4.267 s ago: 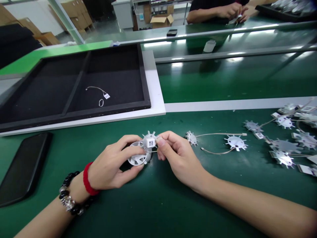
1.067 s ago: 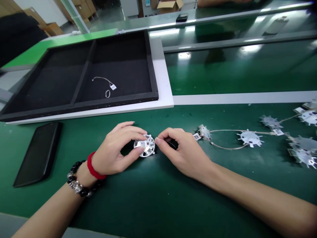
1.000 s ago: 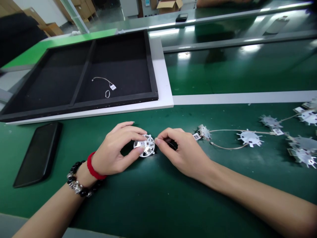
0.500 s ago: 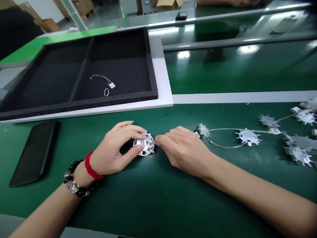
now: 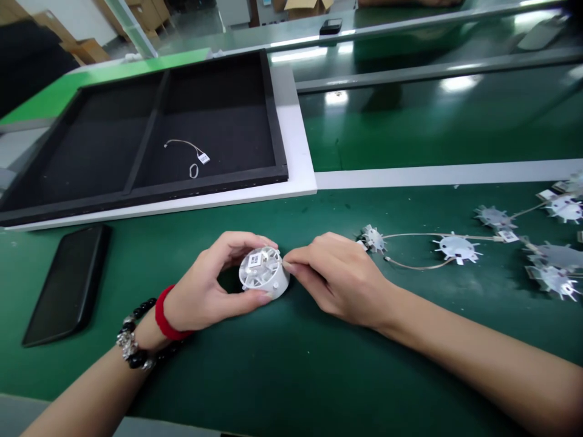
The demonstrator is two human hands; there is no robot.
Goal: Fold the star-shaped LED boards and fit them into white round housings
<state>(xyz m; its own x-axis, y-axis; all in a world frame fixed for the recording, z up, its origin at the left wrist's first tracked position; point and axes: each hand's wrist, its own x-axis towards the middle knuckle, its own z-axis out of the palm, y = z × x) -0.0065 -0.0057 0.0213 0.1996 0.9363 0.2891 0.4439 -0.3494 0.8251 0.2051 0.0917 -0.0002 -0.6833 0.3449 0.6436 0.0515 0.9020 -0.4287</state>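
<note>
A round white housing point(image 5: 272, 285) with a metallic spoked top and a small square label sits tilted on the green table point(image 5: 300, 376). My left hand point(image 5: 216, 282) grips it from the left, fingers behind and thumb at the front. At its right edge, my right hand point(image 5: 339, 276) is closed in a pinch; what the fingertips hold is too small to make out. Right of my right hand lie silvery spiked discs point(image 5: 456, 249) joined by thin cables, among them a smaller one point(image 5: 373, 239).
A black divided tray point(image 5: 218, 109) at the upper left holds a loose cable with a tag point(image 5: 203, 158) and a small ring point(image 5: 194, 170). A black phone-like slab point(image 5: 66, 285) lies at the left. More spiked discs point(image 5: 553, 279) are heaped at the far right.
My left fingers have moved off the top of the housing to its sides, and the housing is now tilted with its white side wall showing. My right hand stays pinched at its edge.
</note>
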